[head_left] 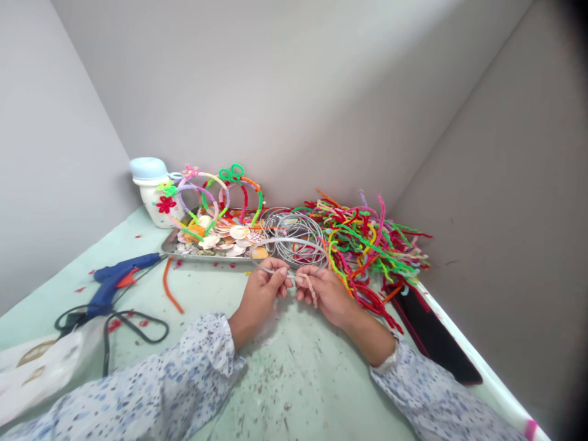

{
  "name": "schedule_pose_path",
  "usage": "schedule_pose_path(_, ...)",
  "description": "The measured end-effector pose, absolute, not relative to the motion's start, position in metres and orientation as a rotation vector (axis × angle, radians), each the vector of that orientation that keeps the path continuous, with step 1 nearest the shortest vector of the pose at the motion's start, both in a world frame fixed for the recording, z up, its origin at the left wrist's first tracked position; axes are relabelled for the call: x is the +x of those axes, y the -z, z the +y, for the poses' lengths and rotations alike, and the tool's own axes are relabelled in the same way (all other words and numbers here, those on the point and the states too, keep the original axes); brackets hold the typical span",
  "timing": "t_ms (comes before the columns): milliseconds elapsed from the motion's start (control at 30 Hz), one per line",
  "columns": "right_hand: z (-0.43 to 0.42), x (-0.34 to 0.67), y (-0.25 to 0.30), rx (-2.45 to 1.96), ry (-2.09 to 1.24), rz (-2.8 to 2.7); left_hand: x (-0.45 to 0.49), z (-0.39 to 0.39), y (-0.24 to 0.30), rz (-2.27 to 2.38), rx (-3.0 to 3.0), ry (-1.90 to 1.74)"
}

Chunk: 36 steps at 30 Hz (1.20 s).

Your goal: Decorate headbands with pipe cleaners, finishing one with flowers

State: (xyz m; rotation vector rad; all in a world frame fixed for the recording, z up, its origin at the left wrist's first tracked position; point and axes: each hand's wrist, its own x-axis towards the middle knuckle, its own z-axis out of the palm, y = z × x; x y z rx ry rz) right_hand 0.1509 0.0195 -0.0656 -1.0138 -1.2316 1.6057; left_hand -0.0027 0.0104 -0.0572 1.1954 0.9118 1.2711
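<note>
The left hand (261, 291) is pinching a grey headband (294, 241) and the right hand (327, 293) is gripping a pale pipe cleaner (313, 289). The two hands are almost touching, and the fingertips are hiding the join.

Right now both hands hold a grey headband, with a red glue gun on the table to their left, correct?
No. The head view shows the glue gun is blue, not red; it does lie on the table left of the left hand and right hand holding the grey headband.
</note>
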Motion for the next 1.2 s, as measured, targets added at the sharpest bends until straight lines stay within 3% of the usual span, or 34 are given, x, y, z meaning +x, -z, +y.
schedule_pose_path(333,0.018,0.150,0.062,-0.994,-1.597,-1.244,-0.002,0.009,0.055,0.912,1.178,-1.262)
schedule_pose_path(1200,0.012,0.145,0.062,-1.119,-1.014,-1.443,-0.005,0.018,0.064,0.888,0.967,-1.266)
